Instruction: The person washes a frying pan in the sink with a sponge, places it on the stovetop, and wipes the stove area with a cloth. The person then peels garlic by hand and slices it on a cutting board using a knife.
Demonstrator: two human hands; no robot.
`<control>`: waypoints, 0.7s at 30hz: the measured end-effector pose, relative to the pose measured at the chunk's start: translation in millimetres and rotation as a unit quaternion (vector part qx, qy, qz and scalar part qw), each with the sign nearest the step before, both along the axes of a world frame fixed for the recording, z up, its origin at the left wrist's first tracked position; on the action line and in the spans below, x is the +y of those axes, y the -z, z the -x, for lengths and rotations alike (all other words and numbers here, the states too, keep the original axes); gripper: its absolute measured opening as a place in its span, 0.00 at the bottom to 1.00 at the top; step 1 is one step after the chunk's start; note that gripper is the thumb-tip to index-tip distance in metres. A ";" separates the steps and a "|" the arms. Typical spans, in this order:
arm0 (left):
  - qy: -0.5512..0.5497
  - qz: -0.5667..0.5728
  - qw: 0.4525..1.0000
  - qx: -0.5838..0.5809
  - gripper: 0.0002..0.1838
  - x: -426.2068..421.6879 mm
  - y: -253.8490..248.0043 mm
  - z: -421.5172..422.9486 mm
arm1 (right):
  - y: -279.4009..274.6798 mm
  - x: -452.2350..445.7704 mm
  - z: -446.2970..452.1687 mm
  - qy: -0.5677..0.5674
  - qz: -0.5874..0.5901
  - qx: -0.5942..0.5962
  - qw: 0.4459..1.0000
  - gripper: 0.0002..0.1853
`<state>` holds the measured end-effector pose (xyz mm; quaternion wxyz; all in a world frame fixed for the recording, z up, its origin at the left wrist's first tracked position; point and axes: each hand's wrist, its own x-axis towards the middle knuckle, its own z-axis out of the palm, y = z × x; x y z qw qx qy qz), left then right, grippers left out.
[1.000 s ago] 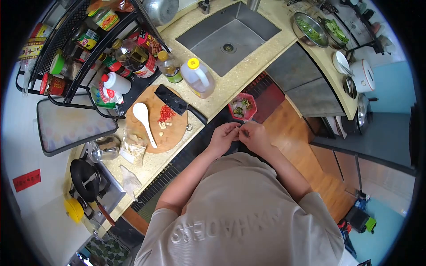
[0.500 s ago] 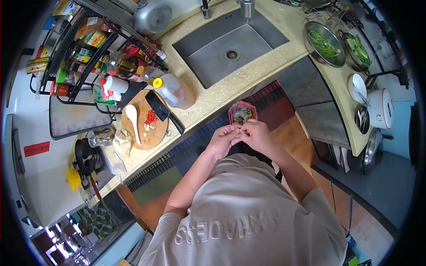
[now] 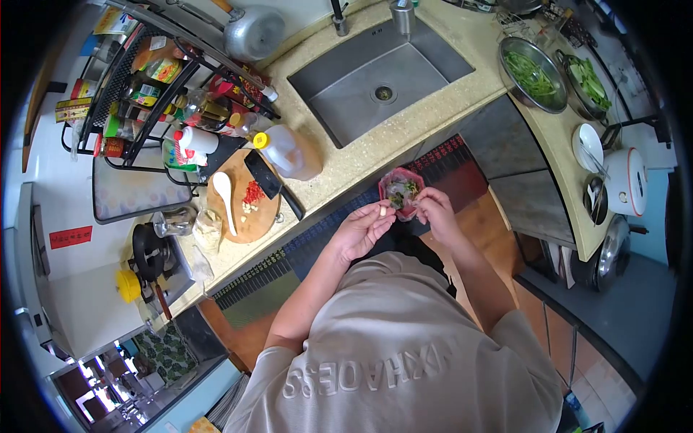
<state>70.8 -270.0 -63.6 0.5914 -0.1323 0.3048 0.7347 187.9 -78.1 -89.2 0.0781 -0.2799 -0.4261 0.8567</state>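
Note:
My left hand (image 3: 363, 231) is closed in a pinch, with a small pale garlic clove (image 3: 382, 211) at its fingertips. My right hand (image 3: 437, 216) is a little apart from it, fingers pressed together over the near right edge of the bin; whatever it may hold is too small to make out. Just beyond both hands, the red-rimmed bin (image 3: 386, 177) stands on the floor with a clear bag and green scraps inside.
Left on the counter, a round cutting board (image 3: 263, 225) holds a white spoon (image 3: 224, 196), chopped red chili (image 3: 253, 193), pale pieces and a cleaver (image 3: 262, 173). A plastic jug (image 3: 292, 153) stands beside the sink (image 3: 354, 90). Bowls of greens (image 3: 533, 76) sit at right.
My hands, together at the fingertips before, have moved apart: the right shifted right towards the bin's edge. The pale clove now shows in my left fingers. The whole view has shifted slightly.

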 end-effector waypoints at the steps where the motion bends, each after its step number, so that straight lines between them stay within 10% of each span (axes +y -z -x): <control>1: 0.007 -0.031 0.999 0.004 0.15 -3.3 -1.3 0.9 | 8.4 1.1 -0.2 -0.012 -0.074 -0.081 0.994 0.04; 8: 0.000 -0.023 0.999 0.036 0.15 -23.8 -15.9 5.8 | 108.2 16.5 13.1 -0.138 -0.559 -0.207 0.791 0.12; 18: -0.018 0.076 0.991 0.106 0.07 -39.3 -10.1 0.9 | 98.5 20.8 37.7 -0.161 -0.557 -0.287 0.762 0.10; 21: -0.023 0.111 0.988 0.108 0.08 -35.4 -4.5 -2.6 | 84.6 5.6 31.5 -0.113 -0.584 -0.133 0.793 0.07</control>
